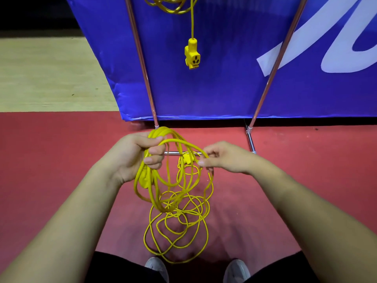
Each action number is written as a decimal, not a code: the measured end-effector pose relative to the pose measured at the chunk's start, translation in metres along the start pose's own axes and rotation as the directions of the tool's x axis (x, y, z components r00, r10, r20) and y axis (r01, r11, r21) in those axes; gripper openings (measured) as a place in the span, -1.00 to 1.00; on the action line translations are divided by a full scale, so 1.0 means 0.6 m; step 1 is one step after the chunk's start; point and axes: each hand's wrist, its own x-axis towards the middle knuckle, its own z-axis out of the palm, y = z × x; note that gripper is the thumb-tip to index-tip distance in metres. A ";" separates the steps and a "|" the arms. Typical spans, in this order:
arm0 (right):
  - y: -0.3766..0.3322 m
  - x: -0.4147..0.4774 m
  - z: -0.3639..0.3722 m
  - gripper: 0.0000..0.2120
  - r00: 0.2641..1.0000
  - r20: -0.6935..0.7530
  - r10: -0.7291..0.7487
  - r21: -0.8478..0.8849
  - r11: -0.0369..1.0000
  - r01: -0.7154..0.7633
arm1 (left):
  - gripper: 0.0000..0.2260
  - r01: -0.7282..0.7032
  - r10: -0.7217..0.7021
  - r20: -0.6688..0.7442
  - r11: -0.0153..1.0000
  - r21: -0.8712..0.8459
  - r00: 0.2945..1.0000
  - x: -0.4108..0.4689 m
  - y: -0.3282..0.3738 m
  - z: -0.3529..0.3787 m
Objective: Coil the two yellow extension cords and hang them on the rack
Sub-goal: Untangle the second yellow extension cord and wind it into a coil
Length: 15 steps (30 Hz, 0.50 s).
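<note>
while left hand fingers clench cord loops, right hand fingers pinch a strand.

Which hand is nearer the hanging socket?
Left. The left hand grips the coil below and slightly left of the hanging socket; the right hand pinches a loop farther off, below and to its right.

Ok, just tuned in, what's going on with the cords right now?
A person is coiling the second yellow cord. The left hand grips the gathered loops, while the right hand pinches the next length between its fingers. Much of that cord lies loose on the red floor. The first cord already hangs coiled on the rack, its socket end dangling.
</note>
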 end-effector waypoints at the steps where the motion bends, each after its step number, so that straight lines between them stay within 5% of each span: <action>1: 0.024 -0.005 -0.004 -0.83 0.999 0.027 0.043 0.044 0.998 -0.044 | -0.86 -0.006 0.006 -0.008 1.000 -0.007 1.000 -0.001 0.003 -0.004; 4: 0.054 -0.010 -0.005 -0.94 0.992 -0.055 0.115 0.425 0.902 -0.081 | -0.95 0.021 -0.015 -0.062 0.994 0.104 0.998 -0.004 0.005 -0.008; 7: 0.040 -0.003 -0.011 -0.94 0.973 -0.195 0.127 0.574 0.819 0.008 | -0.91 0.111 -0.101 -0.079 0.985 0.133 0.992 -0.005 0.005 -0.010; 11: 0.005 -0.003 -0.022 -0.97 0.967 -0.249 0.055 0.298 0.954 0.023 | -0.75 0.186 -0.177 -0.089 0.977 0.104 0.980 -0.001 0.006 -0.010; 15: -0.059 -0.005 -0.002 -0.95 0.977 -0.191 -0.094 0.117 0.986 0.118 | -0.74 0.170 -0.162 -0.054 0.959 0.226 0.985 0.000 -0.009 -0.001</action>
